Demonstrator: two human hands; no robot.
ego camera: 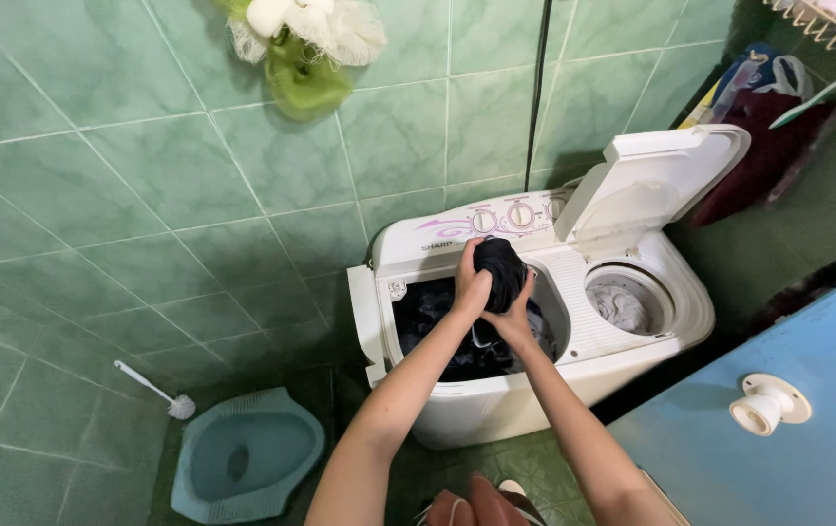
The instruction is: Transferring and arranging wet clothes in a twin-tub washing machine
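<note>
Green tiles cover the walls and floor around a white washer (535,390) against the far wall. Your left hand (472,287) and right hand (513,317) both clamp a dark garment (501,268), holding it bunched above the open left tub (447,331), which is full of dark laundry. To the right, the spinner (623,304) stands open, lid (652,175) raised. A squat toilet (243,458) and brush (155,390) lie near left.

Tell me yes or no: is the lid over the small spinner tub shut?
No. The white lid stands raised, and pale laundry shows in the open spinner tub.
</note>
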